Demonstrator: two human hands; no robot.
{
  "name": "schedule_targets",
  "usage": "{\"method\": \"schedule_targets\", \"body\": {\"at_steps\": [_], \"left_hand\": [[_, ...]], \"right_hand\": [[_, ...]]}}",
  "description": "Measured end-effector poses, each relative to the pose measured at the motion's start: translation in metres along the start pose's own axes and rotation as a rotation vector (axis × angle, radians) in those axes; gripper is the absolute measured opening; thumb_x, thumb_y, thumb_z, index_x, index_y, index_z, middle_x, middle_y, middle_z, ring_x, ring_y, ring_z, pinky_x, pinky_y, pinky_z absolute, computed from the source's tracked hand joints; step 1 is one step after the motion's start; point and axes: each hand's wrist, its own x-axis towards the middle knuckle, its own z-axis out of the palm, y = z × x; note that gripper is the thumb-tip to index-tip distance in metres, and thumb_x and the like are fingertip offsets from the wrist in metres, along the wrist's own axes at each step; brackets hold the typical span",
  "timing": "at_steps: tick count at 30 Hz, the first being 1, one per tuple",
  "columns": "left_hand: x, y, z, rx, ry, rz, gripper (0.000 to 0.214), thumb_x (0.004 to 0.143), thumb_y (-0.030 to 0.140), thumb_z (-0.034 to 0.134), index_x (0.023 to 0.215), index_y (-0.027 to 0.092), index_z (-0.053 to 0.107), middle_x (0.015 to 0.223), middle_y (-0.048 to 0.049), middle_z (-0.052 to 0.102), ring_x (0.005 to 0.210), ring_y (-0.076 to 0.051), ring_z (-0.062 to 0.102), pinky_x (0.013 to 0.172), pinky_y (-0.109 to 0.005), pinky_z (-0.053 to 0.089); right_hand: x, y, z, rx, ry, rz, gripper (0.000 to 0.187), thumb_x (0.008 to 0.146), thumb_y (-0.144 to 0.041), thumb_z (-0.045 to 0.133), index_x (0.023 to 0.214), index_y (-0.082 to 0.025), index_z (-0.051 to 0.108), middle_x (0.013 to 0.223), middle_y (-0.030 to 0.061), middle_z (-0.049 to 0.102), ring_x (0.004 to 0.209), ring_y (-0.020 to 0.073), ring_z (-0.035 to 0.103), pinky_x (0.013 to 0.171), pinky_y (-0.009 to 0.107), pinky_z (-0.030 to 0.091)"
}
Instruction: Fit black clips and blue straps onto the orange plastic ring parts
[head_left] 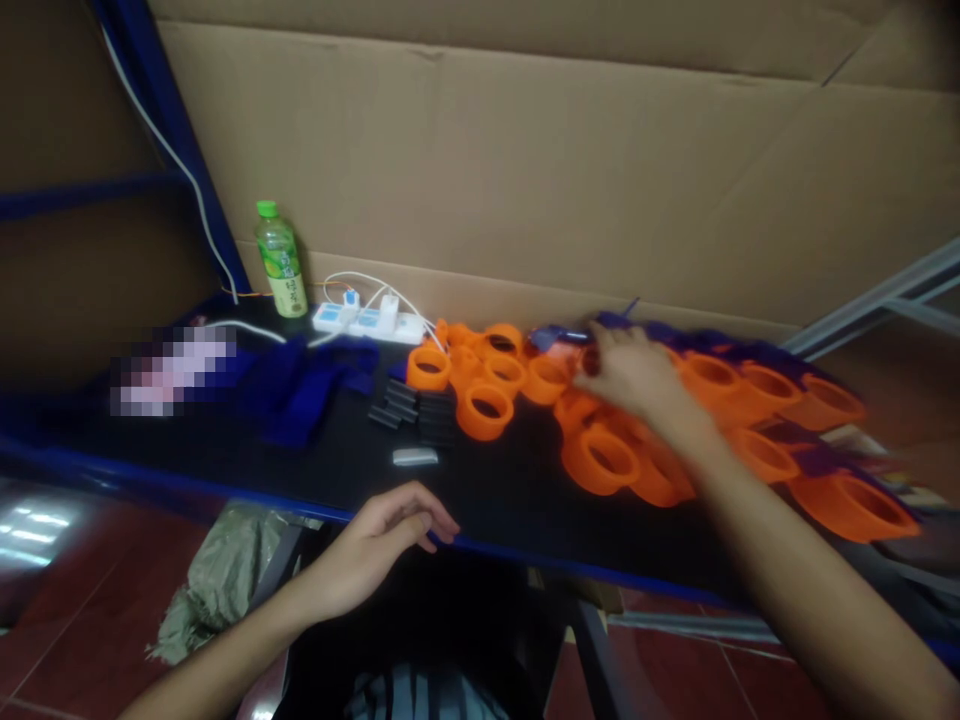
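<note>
My left hand (394,535) hovers at the table's front edge, its fingers loosely bent and nothing seen in it. My right hand (634,370) reaches into a crowd of orange ring-shaped plastic parts (606,462) at the right. Motion blurs its fingers, so any grip there cannot be made out. By its fingertips lies a dark blue piece (559,337) with a shiny surface. In front of the ring parts are several short black strips (397,400). A small white bar (415,457) rests nearer the front edge.
A white power strip (367,322) with plugs and cables stands at the back, beside a green-capped bottle (281,262). Blue fabric-like pieces (292,395) lie on the left. Cardboard (480,170) backs the table. Metal bars (885,290) slant at the right.
</note>
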Motion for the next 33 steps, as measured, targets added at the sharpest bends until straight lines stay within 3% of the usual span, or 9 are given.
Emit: {"method": "schedule_targets", "body": {"at_steps": [7, 13, 23, 28, 33], "left_hand": [[0.001, -0.001, -0.002, -0.013, -0.017, -0.002, 0.025, 0.098, 0.034, 0.055, 0.104, 0.016, 0.071, 0.111, -0.0116, 0.072, 0.102, -0.025, 0.067, 0.090, -0.038, 0.053], [0.002, -0.002, -0.002, -0.012, -0.002, -0.014, 0.026, 0.099, 0.035, 0.053, 0.104, 0.016, 0.071, 0.110, -0.0121, 0.072, 0.102, -0.025, 0.067, 0.090, -0.039, 0.054], [0.002, -0.003, -0.004, -0.015, -0.030, 0.024, 0.022, 0.096, 0.026, 0.052, 0.094, 0.016, 0.072, 0.112, -0.0114, 0.072, 0.102, -0.025, 0.066, 0.091, -0.038, 0.054], [0.001, -0.004, -0.004, -0.022, -0.036, 0.011, 0.022, 0.096, 0.026, 0.052, 0.095, 0.016, 0.072, 0.112, -0.0113, 0.072, 0.101, -0.024, 0.066, 0.090, -0.038, 0.054], [0.002, -0.006, -0.004, -0.021, -0.034, 0.001, 0.022, 0.097, 0.030, 0.053, 0.098, 0.017, 0.072, 0.113, -0.0117, 0.072, 0.102, -0.025, 0.067, 0.090, -0.038, 0.054]], "right_hand": [[0.001, -0.004, -0.004, -0.009, -0.002, 0.009, 0.085, 0.081, -0.046, 0.055, 0.150, -0.001, 0.035, 0.134, 0.0282, 0.055, 0.117, 0.0422, 0.049, 0.087, 0.051, 0.045], [0.000, -0.016, -0.001, -0.061, 0.016, -0.015, 0.073, 0.086, -0.045, 0.051, 0.148, -0.007, 0.042, 0.130, 0.0264, 0.056, 0.116, 0.0411, 0.047, 0.085, 0.050, 0.045], [0.003, -0.002, 0.008, 0.017, 0.013, -0.063, 0.070, 0.088, -0.036, 0.049, 0.151, -0.006, 0.040, 0.130, 0.0247, 0.057, 0.117, 0.0392, 0.049, 0.090, 0.048, 0.047], [0.006, 0.007, 0.001, 0.080, 0.086, 0.027, 0.068, 0.094, -0.044, 0.044, 0.150, -0.006, 0.040, 0.139, 0.0238, 0.052, 0.122, 0.0397, 0.047, 0.099, 0.047, 0.044], [0.009, 0.014, -0.011, 0.105, 0.074, 0.107, 0.066, 0.097, -0.048, 0.041, 0.151, -0.010, 0.039, 0.141, 0.0234, 0.051, 0.126, 0.0416, 0.045, 0.098, 0.048, 0.044]]}}
